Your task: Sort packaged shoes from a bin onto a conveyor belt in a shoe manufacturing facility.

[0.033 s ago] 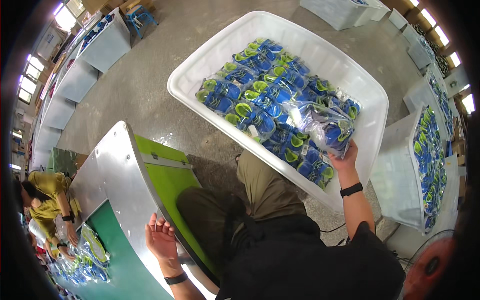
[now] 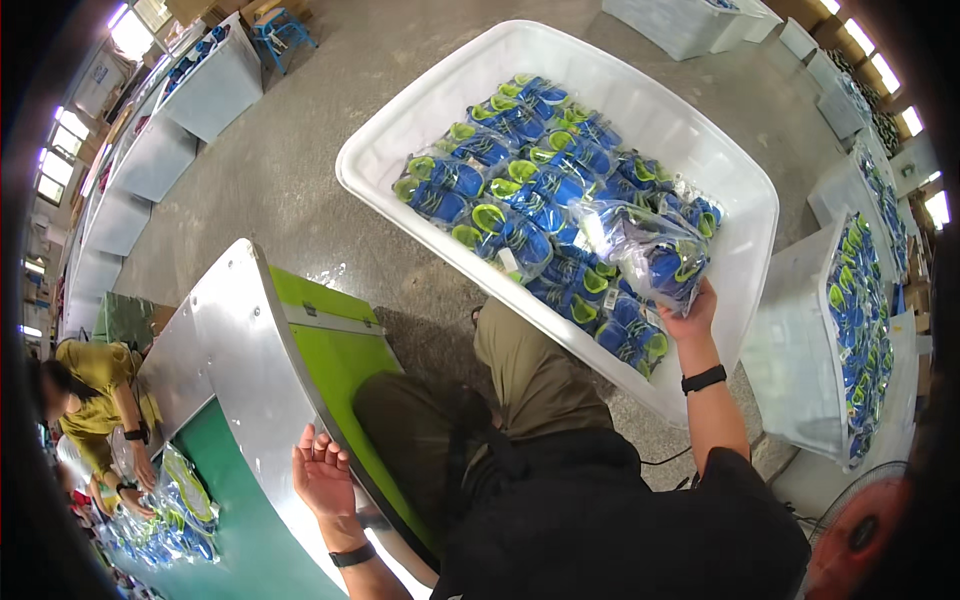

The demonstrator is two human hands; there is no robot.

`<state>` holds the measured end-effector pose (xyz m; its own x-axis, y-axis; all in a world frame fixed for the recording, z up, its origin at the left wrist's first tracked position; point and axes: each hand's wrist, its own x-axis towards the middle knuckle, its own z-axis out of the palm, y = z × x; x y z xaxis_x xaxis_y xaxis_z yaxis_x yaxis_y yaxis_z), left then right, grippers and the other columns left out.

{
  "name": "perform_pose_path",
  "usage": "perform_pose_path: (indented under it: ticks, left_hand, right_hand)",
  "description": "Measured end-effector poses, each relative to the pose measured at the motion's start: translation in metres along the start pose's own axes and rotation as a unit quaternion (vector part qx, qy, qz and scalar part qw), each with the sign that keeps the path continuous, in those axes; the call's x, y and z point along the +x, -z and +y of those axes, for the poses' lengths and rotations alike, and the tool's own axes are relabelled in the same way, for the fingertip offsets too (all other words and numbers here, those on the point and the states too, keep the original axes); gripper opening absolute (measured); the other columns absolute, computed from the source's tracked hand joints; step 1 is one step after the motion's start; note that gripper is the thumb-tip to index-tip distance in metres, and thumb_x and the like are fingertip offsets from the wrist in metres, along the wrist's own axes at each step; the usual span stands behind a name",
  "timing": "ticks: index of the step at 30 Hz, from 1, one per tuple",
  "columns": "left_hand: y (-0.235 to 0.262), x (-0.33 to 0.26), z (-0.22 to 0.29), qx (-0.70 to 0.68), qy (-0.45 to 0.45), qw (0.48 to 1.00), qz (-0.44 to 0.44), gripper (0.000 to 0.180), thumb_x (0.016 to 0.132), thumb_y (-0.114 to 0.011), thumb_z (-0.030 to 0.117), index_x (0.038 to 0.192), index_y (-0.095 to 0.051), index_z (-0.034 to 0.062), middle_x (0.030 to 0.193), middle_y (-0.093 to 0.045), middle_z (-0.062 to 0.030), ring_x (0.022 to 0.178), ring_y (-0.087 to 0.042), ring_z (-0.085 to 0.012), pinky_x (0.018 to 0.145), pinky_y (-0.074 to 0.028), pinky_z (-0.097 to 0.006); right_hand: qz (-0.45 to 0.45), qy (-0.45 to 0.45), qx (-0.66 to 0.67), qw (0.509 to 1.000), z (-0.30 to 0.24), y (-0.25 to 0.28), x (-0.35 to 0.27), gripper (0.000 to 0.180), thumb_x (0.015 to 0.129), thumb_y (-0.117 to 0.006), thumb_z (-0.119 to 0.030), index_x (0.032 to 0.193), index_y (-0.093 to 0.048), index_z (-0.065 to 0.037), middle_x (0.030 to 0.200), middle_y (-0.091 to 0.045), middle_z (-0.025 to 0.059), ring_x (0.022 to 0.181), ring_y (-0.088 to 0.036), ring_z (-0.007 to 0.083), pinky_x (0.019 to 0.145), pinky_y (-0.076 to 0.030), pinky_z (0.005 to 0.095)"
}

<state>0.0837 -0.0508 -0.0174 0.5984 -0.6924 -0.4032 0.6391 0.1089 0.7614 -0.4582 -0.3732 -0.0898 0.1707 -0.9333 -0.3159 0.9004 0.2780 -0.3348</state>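
My right hand (image 2: 692, 312) grips the near corner of a clear plastic bag of blue and lime-green shoes (image 2: 665, 265). That bag lies over other bagged shoes (image 2: 540, 195) in a large white tub (image 2: 440, 95); the thumb and fingertips are partly hidden by the plastic. On the left, my left hand (image 2: 322, 472) is held palm up with its fingers apart and slightly curled, nothing in it. It is beside the metal edge of a worktable (image 2: 235, 345).
A co-worker in a yellow top (image 2: 105, 385) handles bagged shoes (image 2: 185, 515) on the table's green surface (image 2: 255, 500). Another white tub (image 2: 800, 335) full of shoes stands at right, near a red fan (image 2: 860, 540). More tubs (image 2: 215, 95) line the far left; a blue stool (image 2: 272, 38) stands there.
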Motion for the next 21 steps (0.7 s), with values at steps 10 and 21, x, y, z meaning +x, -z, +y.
perform_pose_path:
  ticks: [10, 21]
  left_hand:
    - [0.011, -0.002, -0.007, -0.081, -0.033, 0.996, 0.002, 0.044, 0.108, -0.048, 0.034, 0.133, -0.054, -0.001, 0.103, -0.065, -0.0114, 0.092, -0.063, -0.0211, 0.081, -0.057, -0.034]
    - [0.002, 0.0, -0.01, -0.084, -0.062, 0.995, 0.003, 0.042, 0.109, -0.045, 0.035, 0.134, -0.054, 0.0024, 0.105, -0.064, -0.0105, 0.092, -0.062, -0.0194, 0.082, -0.056, -0.035]
  right_hand:
    - [0.212, -0.168, -0.411, 0.871, 0.047, 0.101, -0.003, 0.028, 0.098, -0.058, -0.017, 0.124, -0.059, -0.006, 0.11, -0.068, 0.0127, 0.099, -0.069, 0.0279, 0.083, -0.057, 0.0455]
    - [0.195, -0.225, -0.571, 0.765, 0.111, 0.085, 0.047, 0.039, 0.092, -0.072, -0.023, 0.119, -0.058, 0.001, 0.102, -0.064, 0.0124, 0.08, -0.067, 0.0229, 0.068, -0.057, 0.0379]
